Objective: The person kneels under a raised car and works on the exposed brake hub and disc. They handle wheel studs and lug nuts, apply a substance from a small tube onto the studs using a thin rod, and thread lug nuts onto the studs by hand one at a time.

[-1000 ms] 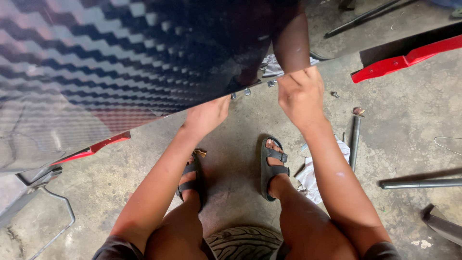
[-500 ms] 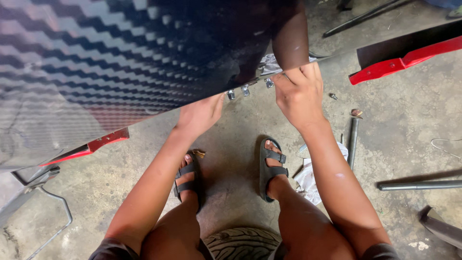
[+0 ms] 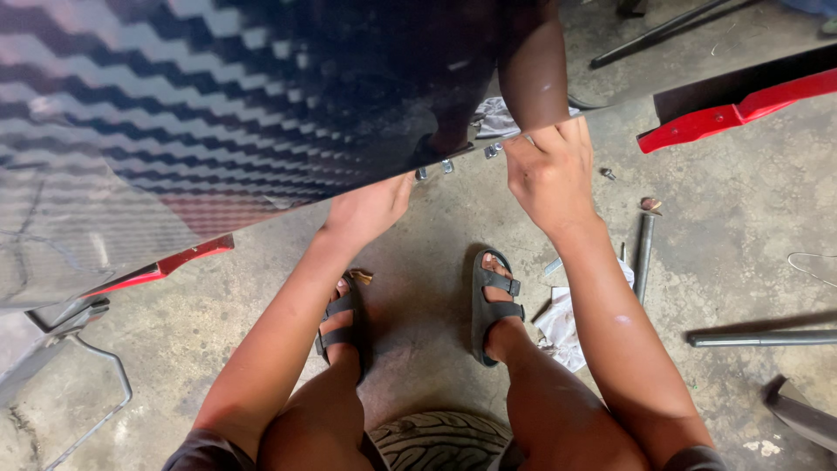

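A glossy carbon-weave panel (image 3: 218, 113) fills the upper left. The left hand (image 3: 370, 208) reaches under its lower edge, grip hidden, cannot tell. The right hand (image 3: 549, 170) pinches that edge beside small bolts (image 3: 445, 166).

**Tight under the glossy panel, open floor toward the sandals**

The carbon-weave panel (image 3: 218, 105) overhangs everything above its lower edge, closing that side off. Just below the edge, small bolts (image 3: 445, 166) stick out between the left hand (image 3: 370, 205) and right hand (image 3: 549, 174). Further below the panel, bare concrete floor (image 3: 418, 253) lies open. Right of the panel, a red trim piece (image 3: 732, 113), a metal rod (image 3: 643, 253) and a crumpled rag (image 3: 562, 323) clutter the floor.
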Motion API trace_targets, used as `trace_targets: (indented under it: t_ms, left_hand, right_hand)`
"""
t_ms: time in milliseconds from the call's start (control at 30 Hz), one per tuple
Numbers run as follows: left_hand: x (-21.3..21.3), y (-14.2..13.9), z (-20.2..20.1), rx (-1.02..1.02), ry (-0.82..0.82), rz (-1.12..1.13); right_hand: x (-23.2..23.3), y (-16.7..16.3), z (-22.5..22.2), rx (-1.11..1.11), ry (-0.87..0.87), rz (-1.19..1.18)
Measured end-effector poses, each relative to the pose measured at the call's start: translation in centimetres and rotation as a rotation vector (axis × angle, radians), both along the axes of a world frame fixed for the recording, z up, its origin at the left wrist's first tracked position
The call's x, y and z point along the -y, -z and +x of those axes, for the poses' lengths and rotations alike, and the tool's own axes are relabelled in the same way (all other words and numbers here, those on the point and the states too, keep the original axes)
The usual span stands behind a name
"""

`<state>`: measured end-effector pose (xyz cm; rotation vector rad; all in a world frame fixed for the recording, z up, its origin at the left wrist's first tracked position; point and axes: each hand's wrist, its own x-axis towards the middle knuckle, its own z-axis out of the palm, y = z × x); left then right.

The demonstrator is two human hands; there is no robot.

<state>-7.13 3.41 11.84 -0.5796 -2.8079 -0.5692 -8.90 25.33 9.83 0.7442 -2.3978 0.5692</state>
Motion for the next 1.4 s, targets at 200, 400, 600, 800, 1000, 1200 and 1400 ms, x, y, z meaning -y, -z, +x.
trace_targets:
  t_ms: [200,400,600,800,1000,1200,1400]
  left_hand:
    - [-0.1,0.0,0.1,-0.008,0.007,-0.023]
    - [-0.3,-0.2,0.1,-0.039,0.009,0.007]
    - [0.1,-0.1,-0.1,0.008,0.015,-0.038]
    - [0.1,0.1,0.0,0.028,-0.007,0.006]
    - [0.7,0.3,0.5,0.119,-0.063,0.081]
    - [0.5,-0.9,0.7,0.094,-0.058,0.124]
    - [1.1,-1.7,1.0,-0.127,-0.001,0.026]
  right_hand:
    - [-0.2,0.1,0.1,0.027,0.004,-0.014]
    - [-0.3,0.0,0.1,0.006,-0.003,0.001]
    - [0.3,0.1,0.1,0.005,0.013,0.011]
    - [0.9,0.0,0.2,0.016,0.011,0.016]
    - [1.8,-0.1,0.4,-0.017,-0.053,0.027]
    - [1.7,-1.0,0.2,-0.001,-0.086,0.071]
    - [1.0,-0.7,0.2,-0.012,-0.053,0.082]
